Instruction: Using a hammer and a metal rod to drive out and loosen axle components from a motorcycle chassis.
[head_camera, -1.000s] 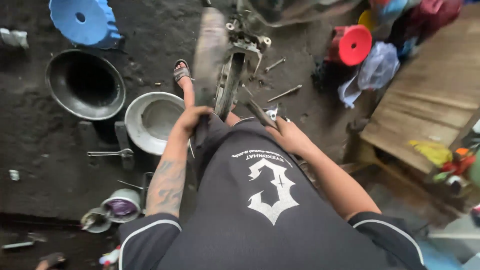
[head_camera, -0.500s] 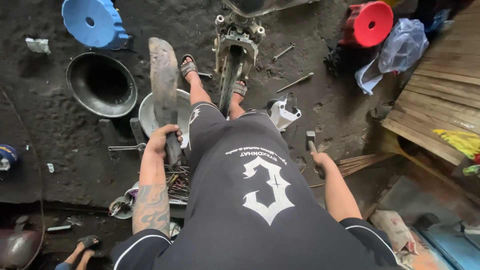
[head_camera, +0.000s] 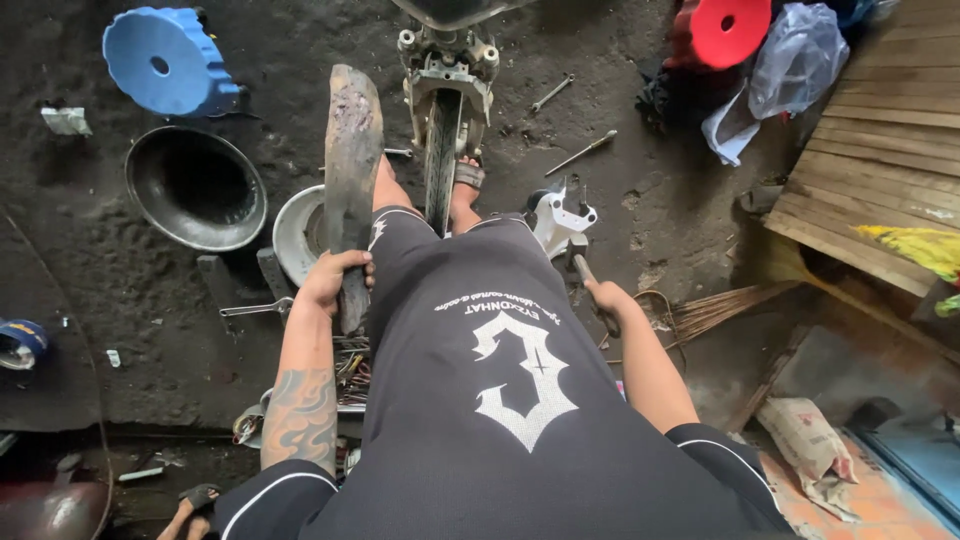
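My left hand (head_camera: 335, 275) is shut around the lower end of a long, dirty, curved mudguard (head_camera: 352, 150), which stands upright just left of the motorcycle's front wheel (head_camera: 441, 150). The wheel sits in its fork (head_camera: 447, 65) between my feet. My right hand (head_camera: 605, 298) grips the dark handle of a hammer-like tool (head_camera: 580, 262) low at my right side. Just beyond that tool a white plastic bike part (head_camera: 560, 215) lies on the ground. My black printed shirt hides the ground directly below me.
A blue stool (head_camera: 165, 65), a dark metal bowl (head_camera: 195, 187) and a paler bowl (head_camera: 300, 232) lie left. A wrench (head_camera: 552, 92) and a screwdriver (head_camera: 582, 153) lie on the dirt. Right: a red stool (head_camera: 730, 30), a plastic bag (head_camera: 790, 60), a wooden platform (head_camera: 880, 150), a broom (head_camera: 715, 310).
The mudguard has come away from the wheel and moved left, upright in my left hand. My right hand left the wheel and dropped to my right side, now holding the tool.
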